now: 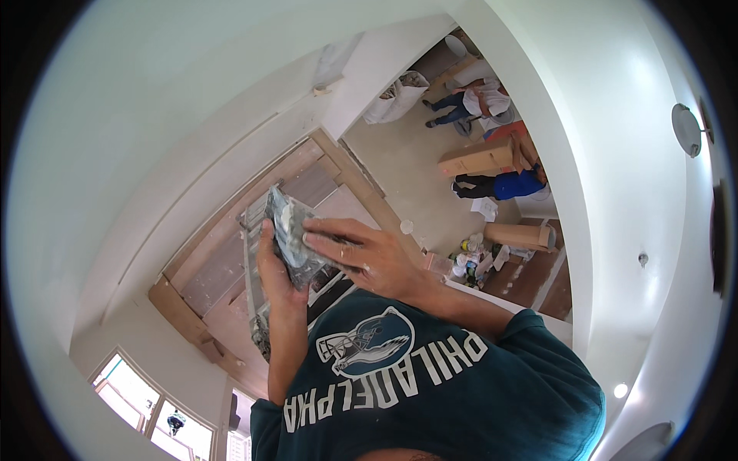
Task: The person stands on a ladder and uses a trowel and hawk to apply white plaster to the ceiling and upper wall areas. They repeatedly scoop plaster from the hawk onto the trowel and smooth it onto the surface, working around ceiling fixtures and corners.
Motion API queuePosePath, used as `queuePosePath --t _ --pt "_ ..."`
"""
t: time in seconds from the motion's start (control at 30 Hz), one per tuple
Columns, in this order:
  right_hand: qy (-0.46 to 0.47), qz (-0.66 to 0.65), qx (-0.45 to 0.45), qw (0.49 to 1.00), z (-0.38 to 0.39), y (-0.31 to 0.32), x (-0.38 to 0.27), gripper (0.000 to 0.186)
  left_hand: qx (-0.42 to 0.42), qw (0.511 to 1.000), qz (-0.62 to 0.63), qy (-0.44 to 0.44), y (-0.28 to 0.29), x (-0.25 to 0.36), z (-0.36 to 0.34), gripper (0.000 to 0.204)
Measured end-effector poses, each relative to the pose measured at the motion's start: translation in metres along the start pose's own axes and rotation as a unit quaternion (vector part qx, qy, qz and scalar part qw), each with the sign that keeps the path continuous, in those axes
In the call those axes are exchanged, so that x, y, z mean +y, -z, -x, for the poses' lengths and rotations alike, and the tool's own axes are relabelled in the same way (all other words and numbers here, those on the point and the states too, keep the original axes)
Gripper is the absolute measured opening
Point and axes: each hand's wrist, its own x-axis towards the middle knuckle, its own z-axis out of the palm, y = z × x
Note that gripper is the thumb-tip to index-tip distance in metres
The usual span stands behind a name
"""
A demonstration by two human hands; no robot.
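My left hand grips a grey flat object smeared with white paste, with my thumb along its left side. My right hand has its fingers pressed over the same object from the right; its thumb and whatever lies under the lower fingers are hidden. Behind and below both hands runs a paste-spattered metal ladder, partly covered by my arms and dark green shirt.
Far below, two people are by cardboard boxes, white sacks and clustered containers. A boarded area lies left. Curved white walls surround me, with windows lower left and light fittings right.
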Motion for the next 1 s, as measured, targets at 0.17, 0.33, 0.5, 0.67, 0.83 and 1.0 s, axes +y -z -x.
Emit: queuePosePath --t 0.17,0.33,0.5,0.67,0.83,1.0 --pt "-0.081 0.067 -0.037 0.994 0.017 0.003 0.047 0.060 0.003 0.980 -0.138 -0.142 -0.004 -0.013 0.007 0.036" --pt "-0.082 0.137 0.032 0.987 0.036 0.017 0.088 0.052 -0.009 0.997 -0.014 -0.075 -0.017 0.001 0.022 0.042" --pt "-0.127 0.049 0.187 0.973 0.038 0.028 0.110 0.047 -0.033 0.997 -0.005 -0.069 -0.015 0.007 0.012 0.044" --pt "-0.236 -0.078 0.099 0.963 0.030 0.047 0.097 0.045 -0.018 0.997 -0.021 -0.070 -0.006 0.004 0.001 0.041" --pt "-0.221 -0.058 0.059 0.972 0.026 0.046 0.102 0.063 -0.029 0.998 -0.023 -0.057 -0.010 0.007 -0.007 0.034" --pt "-0.242 -0.245 0.169 0.924 -0.007 0.048 0.080 0.064 -0.039 0.992 -0.045 -0.108 -0.017 0.011 -0.009 0.027"
